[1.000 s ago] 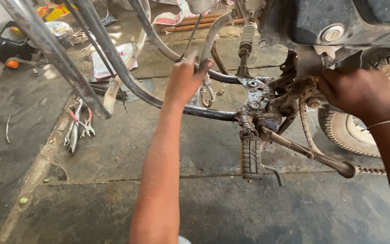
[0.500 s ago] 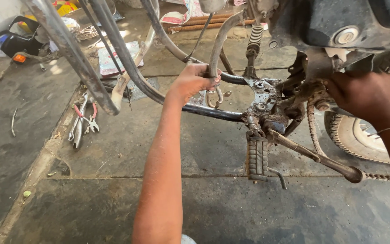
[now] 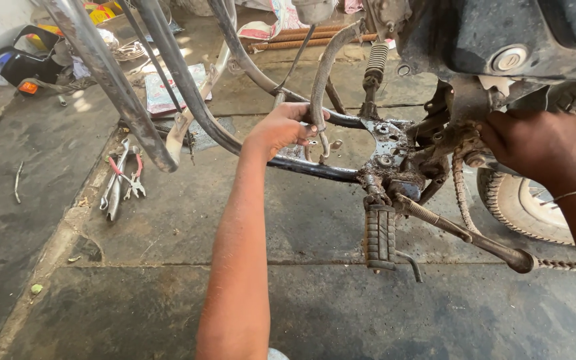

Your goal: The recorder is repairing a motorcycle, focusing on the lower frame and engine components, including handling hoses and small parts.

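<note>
The left hand (image 3: 283,128) is curled around a curved grey metal lever (image 3: 323,73) that hangs down inside the stripped motorcycle frame (image 3: 188,100), fingers wrapped round the lever's lower part, just above the frame's bottom tube. The right hand (image 3: 538,148) is well apart from it, on the far side of the frame's mounting plate (image 3: 385,140), pressed with bent fingers against the greasy parts under the dark engine block (image 3: 501,40); whether it grips anything there cannot be told. Below the mounting plate a ribbed rubber footpeg (image 3: 379,235) hangs down, and beside it a long rusty rod (image 3: 465,233) slants away toward the rear tyre (image 3: 521,200), which sits behind the right wrist. A coil spring (image 3: 375,63) stands upright above the plate. On the concrete floor (image 3: 168,280), to the left of the frame's front tubes, lie pliers with red handles and some spanners (image 3: 121,180). Farther off that way a dark helmet (image 3: 15,63) rests by the wall
</note>
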